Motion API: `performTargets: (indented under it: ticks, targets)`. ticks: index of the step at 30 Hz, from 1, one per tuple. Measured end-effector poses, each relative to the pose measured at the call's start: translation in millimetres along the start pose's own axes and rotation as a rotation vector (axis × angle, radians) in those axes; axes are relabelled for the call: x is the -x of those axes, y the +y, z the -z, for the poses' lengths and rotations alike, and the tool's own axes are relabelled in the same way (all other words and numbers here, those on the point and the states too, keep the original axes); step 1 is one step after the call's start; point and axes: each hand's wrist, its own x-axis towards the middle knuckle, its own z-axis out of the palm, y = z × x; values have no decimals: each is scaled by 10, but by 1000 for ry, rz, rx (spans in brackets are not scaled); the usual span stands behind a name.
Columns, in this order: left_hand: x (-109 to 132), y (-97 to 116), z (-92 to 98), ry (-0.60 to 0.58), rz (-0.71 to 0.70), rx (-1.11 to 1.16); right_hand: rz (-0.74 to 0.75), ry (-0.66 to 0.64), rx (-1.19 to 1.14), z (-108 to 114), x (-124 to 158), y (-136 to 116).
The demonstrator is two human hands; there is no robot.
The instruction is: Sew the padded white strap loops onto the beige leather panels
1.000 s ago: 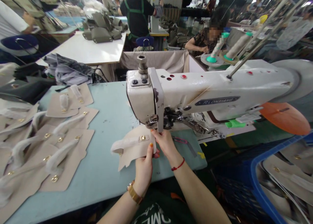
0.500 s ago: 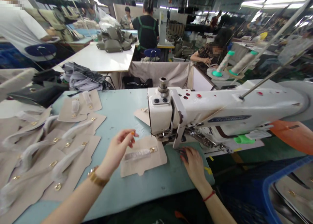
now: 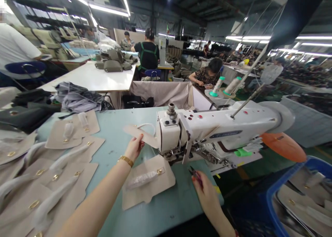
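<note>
My left hand point(image 3: 135, 146) pinches the edge of a beige bag panel point(image 3: 142, 134) behind the sewing machine's head point(image 3: 169, 133); a wrapped handle stands up from that panel. In front of the needle area a second beige panel point(image 3: 149, 187) lies flat, its plastic-wrapped handle point(image 3: 143, 179) fixed with a gold ring at the right end. Thread snips point(image 3: 196, 177) are held in my right hand point(image 3: 205, 192), with their blades pointing toward the machine. This hand rests low over the table, right of the second panel.
Several beige panels with wrapped handles point(image 3: 62, 181) overlap on the left of the blue-green table point(image 3: 114, 161). A blue basket point(image 3: 271, 199) of panels stands at the lower right. Thread cones point(image 3: 217, 86) rise behind the machine. Co-workers sit farther back.
My left hand has moved forward from above the front panel and taken hold of the rear panel. My right hand has lifted the snips. The view has tilted upward.
</note>
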Motion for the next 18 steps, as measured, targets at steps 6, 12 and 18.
performTargets:
  ticks: [6,12,18]
  targets:
    - [618,247,440,126,-162,197,91,-277,88,-131,-231,-1153]
    - [1129,293,424,179,-278,221,77,-309,312,-382,-658,-1680]
    - [1042,313,860,344,-271,103,143,-421,109,-98,-377,-1333]
